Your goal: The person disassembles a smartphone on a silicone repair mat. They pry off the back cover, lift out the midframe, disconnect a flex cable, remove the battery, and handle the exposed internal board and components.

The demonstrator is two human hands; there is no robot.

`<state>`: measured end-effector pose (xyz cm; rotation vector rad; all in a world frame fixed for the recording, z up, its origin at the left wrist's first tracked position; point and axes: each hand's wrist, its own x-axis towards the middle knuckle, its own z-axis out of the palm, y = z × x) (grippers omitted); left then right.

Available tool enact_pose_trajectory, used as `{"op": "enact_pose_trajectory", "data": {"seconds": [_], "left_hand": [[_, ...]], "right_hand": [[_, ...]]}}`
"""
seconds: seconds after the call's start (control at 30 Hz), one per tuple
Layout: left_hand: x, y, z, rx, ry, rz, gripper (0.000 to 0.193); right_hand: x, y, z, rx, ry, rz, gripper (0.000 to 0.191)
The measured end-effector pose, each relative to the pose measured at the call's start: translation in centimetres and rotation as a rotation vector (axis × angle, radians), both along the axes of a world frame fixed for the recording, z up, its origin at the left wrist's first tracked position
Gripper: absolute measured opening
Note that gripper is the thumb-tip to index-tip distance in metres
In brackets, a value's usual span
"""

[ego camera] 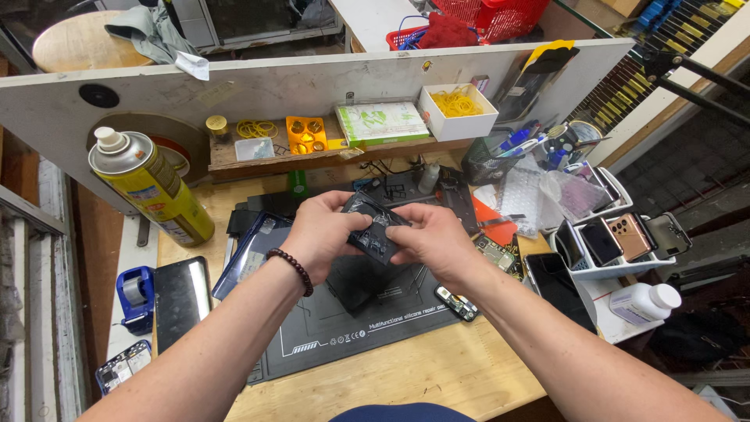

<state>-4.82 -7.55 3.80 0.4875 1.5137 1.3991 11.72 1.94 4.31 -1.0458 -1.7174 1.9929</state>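
a: phone frame [373, 228], dark, thin, held up over the grey mat [359, 328], between both hands. left hand [316, 234] pinches its left edge, thumb on top. right hand [433, 244] is closed on its right edge, fingers curled under.

b: how does it handle?

a: light and flat, i judge. stiff along the rim, but with exposed parts inside, so fragile in the middle. smooth, could slip. best held by the edges, as now.

b: counts?

a: one frame in hand. one yellow spray can [152, 186] at left. one white bottle [644, 303] at right. one white rack [617, 242] holding about five phones; exact count hard to tell. one blue tape dispenser [136, 295]. one white box [457, 111] of yellow rubber bands on the shelf.

b: anything else close?

a: a small circuit board [458, 302] lies on the mat just beside the right wrist.
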Motion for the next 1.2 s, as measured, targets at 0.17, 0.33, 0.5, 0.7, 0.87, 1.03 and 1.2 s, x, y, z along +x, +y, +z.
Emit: {"op": "enact_pose_trajectory", "data": {"seconds": [0.17,0.33,0.5,0.7,0.87,1.03,1.2], "left_hand": [[1.4,0.3,-0.2,-0.038,0.099,0.084,0.04],[0.1,-0.5,0.0,0.107,-0.146,-0.009,0.042],[-1.9,-2.0,0.2,0.359,-0.65,-0.23,0.043],[-1.7,-0.7,-0.8,-0.03,-0.338,0.23,0.043],[-0.9,0.3,-2.8,0.178,-0.527,0.072,0.03],[-1.1,0.3,-4.4,0.123,-0.469,0.071,0.017],[-0.9,0.0,-5.0,0.098,-0.394,0.074,0.017]], "right_hand": [[-0.5,-0.6,-0.4,0.273,-0.142,-0.057,0.028],[-0.3,0.5,0.2,0.044,-0.031,0.008,0.032],[0.5,2.6,1.1,-0.243,0.091,0.072,0.032],[-0.2,1.4,0.1,0.358,0.06,-0.148,0.019],[0.4,-1.4,-0.4,1.194,0.019,-0.052,0.017],[1.5,-1.7,0.5,1.36,0.089,0.257,0.031],[1.2,-1.0,0.1,0.864,-0.1,-0.065,0.033]]}}
